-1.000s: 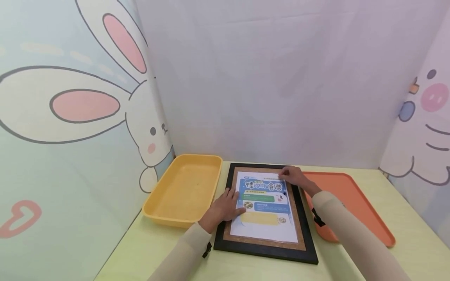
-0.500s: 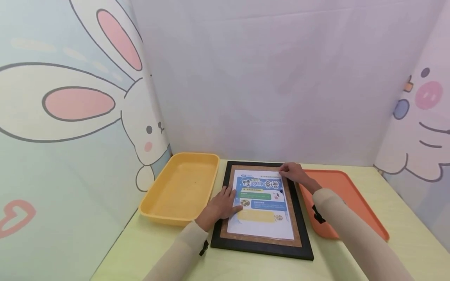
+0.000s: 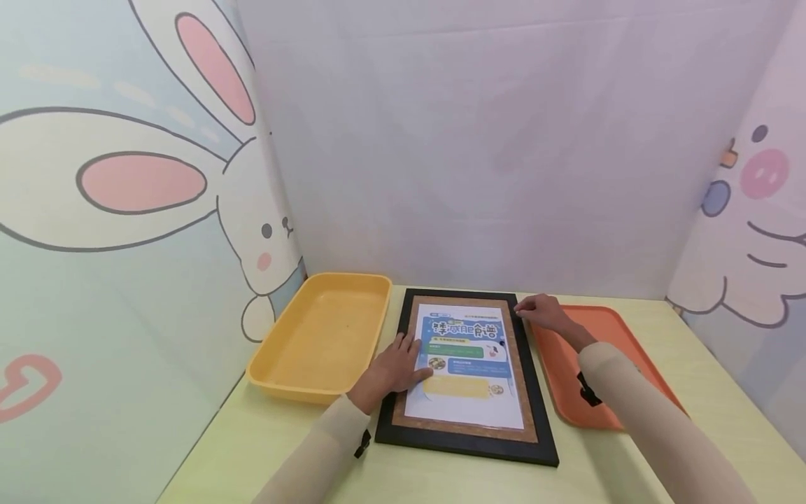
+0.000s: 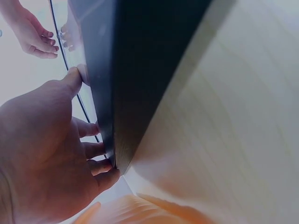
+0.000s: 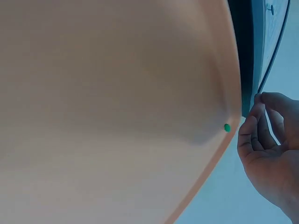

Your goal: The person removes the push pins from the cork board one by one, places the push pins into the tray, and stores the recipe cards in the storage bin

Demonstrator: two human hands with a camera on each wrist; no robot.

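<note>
A white poster (image 3: pixel 469 413) with blue and yellow print lies on a brown corkboard (image 3: pixel 529 413) with a black frame (image 3: pixel 466 448). My left hand (image 3: pixel 393 367) rests with fingers spread over the frame's left side, its thumb reaching onto the poster. Just past the frame's top right corner is my right hand (image 3: pixel 544 313), thumb and index fingertips together in the right wrist view. I cannot tell whether something small is between them. A dark pushpin (image 3: pixel 502 343) sticks up at the poster's right edge.
A yellow tray (image 3: pixel 258 374) stands left of the frame. On the right lies an orange tray (image 3: pixel 592 336), with a green pushpin (image 5: pixel 227 127) near its corner in the right wrist view. A pale curtain (image 3: pixel 478 154) closes off the back of the table (image 3: pixel 441 486).
My right hand has moved rightward from the poster's top right corner to beyond the frame's edge. My left hand has stayed in place. The whole head view has shifted slightly.
</note>
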